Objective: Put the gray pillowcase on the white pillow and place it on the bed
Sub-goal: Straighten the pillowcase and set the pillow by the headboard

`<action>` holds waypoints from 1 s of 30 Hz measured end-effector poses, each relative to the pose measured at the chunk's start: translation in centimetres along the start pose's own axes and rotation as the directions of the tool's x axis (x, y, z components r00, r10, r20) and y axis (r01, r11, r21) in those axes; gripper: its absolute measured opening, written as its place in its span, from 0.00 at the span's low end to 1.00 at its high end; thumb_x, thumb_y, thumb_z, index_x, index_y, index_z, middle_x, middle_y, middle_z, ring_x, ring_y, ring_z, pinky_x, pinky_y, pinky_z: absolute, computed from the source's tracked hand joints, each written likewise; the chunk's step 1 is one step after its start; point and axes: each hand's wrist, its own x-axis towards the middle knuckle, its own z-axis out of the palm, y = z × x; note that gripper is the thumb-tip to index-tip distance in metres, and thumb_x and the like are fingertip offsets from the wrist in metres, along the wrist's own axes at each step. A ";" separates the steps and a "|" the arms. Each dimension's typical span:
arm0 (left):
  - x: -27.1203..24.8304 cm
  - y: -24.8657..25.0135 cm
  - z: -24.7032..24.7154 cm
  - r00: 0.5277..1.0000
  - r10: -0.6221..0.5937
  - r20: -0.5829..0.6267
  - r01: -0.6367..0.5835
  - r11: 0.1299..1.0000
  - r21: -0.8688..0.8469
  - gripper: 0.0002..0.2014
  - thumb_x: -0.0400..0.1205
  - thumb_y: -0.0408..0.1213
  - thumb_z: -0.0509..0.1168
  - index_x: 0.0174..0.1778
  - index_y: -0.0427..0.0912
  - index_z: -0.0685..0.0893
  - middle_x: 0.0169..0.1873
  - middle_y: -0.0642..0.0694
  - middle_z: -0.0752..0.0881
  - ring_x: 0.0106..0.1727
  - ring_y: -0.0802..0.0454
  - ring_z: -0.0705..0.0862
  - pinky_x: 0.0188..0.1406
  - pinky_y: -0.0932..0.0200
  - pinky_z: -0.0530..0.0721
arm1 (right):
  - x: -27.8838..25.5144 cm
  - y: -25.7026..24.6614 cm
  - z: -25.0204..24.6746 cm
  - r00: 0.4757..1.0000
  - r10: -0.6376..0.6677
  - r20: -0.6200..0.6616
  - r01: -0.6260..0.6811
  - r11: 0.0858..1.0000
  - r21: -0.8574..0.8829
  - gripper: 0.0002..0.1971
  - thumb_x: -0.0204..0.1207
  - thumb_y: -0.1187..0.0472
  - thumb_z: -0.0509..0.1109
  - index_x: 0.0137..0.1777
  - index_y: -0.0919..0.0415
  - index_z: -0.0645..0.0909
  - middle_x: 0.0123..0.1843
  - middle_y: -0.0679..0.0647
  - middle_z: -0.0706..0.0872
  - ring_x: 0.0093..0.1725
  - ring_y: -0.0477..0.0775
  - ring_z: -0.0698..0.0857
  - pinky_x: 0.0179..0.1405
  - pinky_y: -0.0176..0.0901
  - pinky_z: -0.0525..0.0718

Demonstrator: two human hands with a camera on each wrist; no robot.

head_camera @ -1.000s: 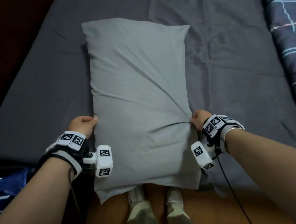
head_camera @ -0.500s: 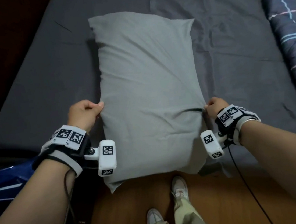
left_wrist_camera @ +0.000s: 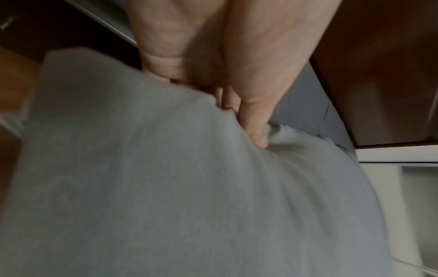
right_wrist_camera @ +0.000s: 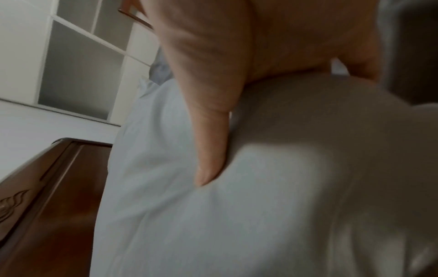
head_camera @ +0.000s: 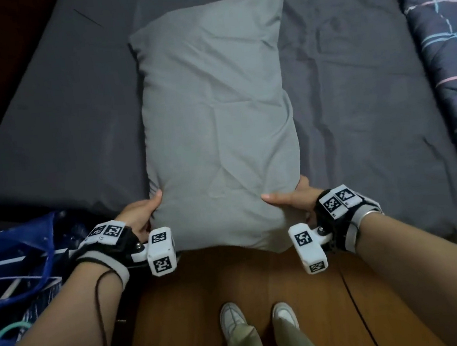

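The pillow, fully covered by the gray pillowcase, lies lengthwise over the dark gray bed, its near end past the mattress edge. My left hand grips its near left side, thumb on top, fingers underneath. My right hand grips the near right side the same way. In the left wrist view the thumb presses into the gray pillowcase. In the right wrist view the thumb lies across the pillowcase. No white pillow shows.
A dark plaid blanket runs along the bed's right side. A blue plastic bag with cables sits at the lower left. My feet stand on the wooden floor at the bed's edge.
Both hands slid from the pillow's middle sides toward its near end and took a fuller grip. The pillow shifted away from me, farther onto the bed, and tilted slightly right.
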 end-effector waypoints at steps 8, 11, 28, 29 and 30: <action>-3.8 1.1 3.0 0.981 0.115 -0.155 -0.143 0.973 -0.182 0.24 0.87 0.49 0.50 0.71 0.36 0.74 0.71 0.37 0.78 0.67 0.38 0.81 0.58 0.51 0.79 | 0.8 -0.7 2.6 0.993 -0.009 -0.121 0.067 0.869 0.489 0.43 0.50 0.49 0.82 0.66 0.68 0.78 0.59 0.62 0.87 0.56 0.65 0.86 0.65 0.62 0.81; -4.6 -0.2 3.0 0.992 0.018 -0.128 -0.039 0.986 -0.163 0.21 0.88 0.43 0.50 0.71 0.34 0.74 0.58 0.34 0.88 0.60 0.42 0.87 0.50 0.55 0.85 | 0.5 -0.8 2.2 0.990 -0.036 -0.136 0.107 0.820 0.563 0.34 0.62 0.51 0.80 0.66 0.67 0.78 0.61 0.63 0.86 0.60 0.65 0.85 0.68 0.61 0.79; -6.5 -3.4 1.3 0.880 0.367 -0.300 -0.417 0.900 -0.122 0.16 0.84 0.36 0.61 0.28 0.44 0.74 0.22 0.48 0.84 0.28 0.52 0.80 0.35 0.58 0.79 | 1.4 -0.6 -1.6 0.952 -0.094 -0.291 0.220 0.871 0.439 0.58 0.40 0.30 0.74 0.72 0.62 0.73 0.69 0.57 0.82 0.65 0.63 0.83 0.70 0.57 0.78; -6.0 -4.7 2.1 0.909 0.334 -0.249 -0.357 0.933 -0.053 0.16 0.84 0.35 0.60 0.28 0.43 0.74 0.20 0.46 0.82 0.27 0.50 0.77 0.34 0.58 0.77 | 2.1 0.5 -1.5 0.961 -0.078 -0.267 0.181 0.904 0.386 0.63 0.38 0.27 0.75 0.74 0.63 0.71 0.70 0.57 0.81 0.66 0.63 0.82 0.71 0.57 0.77; -5.5 -6.1 3.0 0.934 0.301 -0.193 -0.300 0.953 0.032 0.16 0.84 0.35 0.59 0.29 0.43 0.73 0.21 0.44 0.79 0.26 0.50 0.73 0.31 0.58 0.74 | 2.5 1.7 -1.6 0.970 -0.067 -0.235 0.146 0.928 0.342 0.67 0.35 0.25 0.76 0.75 0.62 0.69 0.70 0.57 0.81 0.67 0.62 0.82 0.71 0.58 0.77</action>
